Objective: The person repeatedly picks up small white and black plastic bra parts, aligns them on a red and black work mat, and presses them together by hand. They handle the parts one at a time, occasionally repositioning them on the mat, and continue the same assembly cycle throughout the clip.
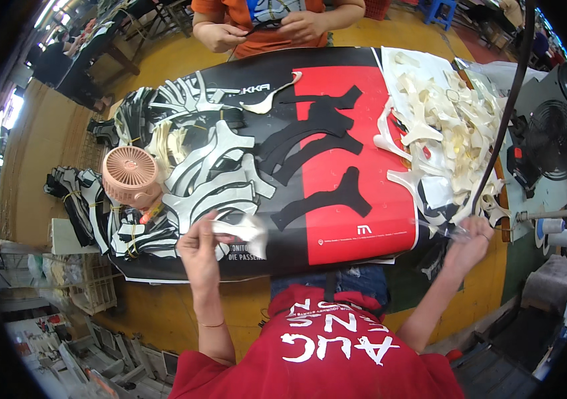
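Observation:
My left hand (pixel 198 251) pinches a white curved fabric piece (pixel 249 230) over the near edge of the table; the piece is smeared by motion. My right hand (pixel 471 245), off to the right, has its fingers closed. A thin, see-through, blurred thing (pixel 438 230) trails from it, too unclear to name. Between the hands several black curved cut pieces (pixel 327 199) lie on the black and red mat (pixel 363 229). Beside my left hand are layered white and black curved pieces (pixel 210 193). A heap of cream-white cut pieces (pixel 456 126) covers the table's right end.
A pink round fan (pixel 130 176) stands among bundled pieces (pixel 71 199) at the left. Across the table a person in orange (pixel 277 30) holds a dark strip. A dark cable (pixel 513 100) hangs down at the right, before a black fan (pixel 553 139) and white thread spools (pixel 553 233).

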The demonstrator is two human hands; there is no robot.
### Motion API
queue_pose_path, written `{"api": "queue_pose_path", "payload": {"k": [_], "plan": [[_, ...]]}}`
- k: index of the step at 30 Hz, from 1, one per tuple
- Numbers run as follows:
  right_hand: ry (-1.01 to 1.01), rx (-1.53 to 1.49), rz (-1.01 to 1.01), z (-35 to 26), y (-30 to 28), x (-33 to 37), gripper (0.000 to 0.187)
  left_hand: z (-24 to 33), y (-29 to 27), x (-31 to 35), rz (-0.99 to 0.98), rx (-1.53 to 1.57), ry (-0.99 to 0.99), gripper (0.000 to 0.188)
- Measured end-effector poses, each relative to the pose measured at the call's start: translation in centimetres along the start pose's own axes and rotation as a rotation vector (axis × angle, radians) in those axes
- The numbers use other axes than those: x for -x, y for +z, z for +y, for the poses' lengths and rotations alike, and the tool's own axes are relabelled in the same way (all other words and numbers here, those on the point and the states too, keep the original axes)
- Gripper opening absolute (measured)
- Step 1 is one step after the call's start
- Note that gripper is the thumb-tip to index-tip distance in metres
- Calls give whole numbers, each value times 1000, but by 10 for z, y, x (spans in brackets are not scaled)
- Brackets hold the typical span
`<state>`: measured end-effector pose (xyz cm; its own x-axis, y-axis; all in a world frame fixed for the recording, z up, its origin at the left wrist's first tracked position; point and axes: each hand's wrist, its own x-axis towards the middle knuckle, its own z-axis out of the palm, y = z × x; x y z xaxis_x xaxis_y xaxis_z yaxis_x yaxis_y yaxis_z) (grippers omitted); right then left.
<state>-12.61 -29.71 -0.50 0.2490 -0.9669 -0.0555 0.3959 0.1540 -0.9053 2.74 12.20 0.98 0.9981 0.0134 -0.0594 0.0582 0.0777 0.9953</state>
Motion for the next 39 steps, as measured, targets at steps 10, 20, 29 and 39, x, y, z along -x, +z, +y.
{"api": "queue_pose_path", "payload": {"k": [10,20,29,39], "plan": [[-701,867,-1074,-15,69,121,65,15,79,33,-199,102,-49,33],[-956,1022,-1129,-23,96,132,33,33,100,45,-395,15,-56,35],[386,280,-1055,-29,85,130,12,-5,101,27,-708,235,-58,99],[375,448,-1015,-23,67,110,11,-5,105,33,-984,114,-589,23]]}}
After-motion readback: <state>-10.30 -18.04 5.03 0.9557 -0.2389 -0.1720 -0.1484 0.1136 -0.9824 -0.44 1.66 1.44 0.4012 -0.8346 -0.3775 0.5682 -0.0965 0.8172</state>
